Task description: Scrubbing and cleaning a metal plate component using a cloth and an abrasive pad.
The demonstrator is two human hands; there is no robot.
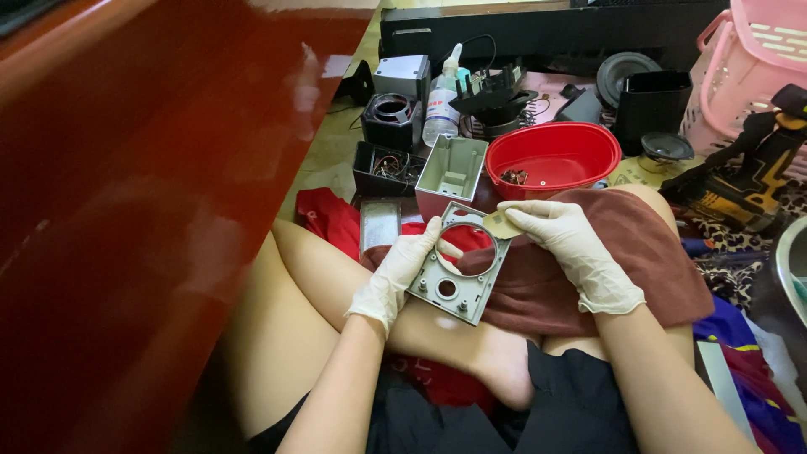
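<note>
Fingers (418, 244) of the gloved left hand (395, 273): closed around the left edge of a grey plastic panel (458, 277) with a large round hole, held tilted over the lap. Right hand (567, 248), gloved: pinches a small tan pad (502, 224) touching the panel's upper right corner. Brown towel (605, 269): draped over the right knee, under the panel. Red bowl (551, 155): on the floor just beyond. Grey open box (451, 172): beside the bowl.

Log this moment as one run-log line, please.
left hand: holds grey speaker front panel | right hand: presses small tan pad on panel rim | red bowl behind
</note>
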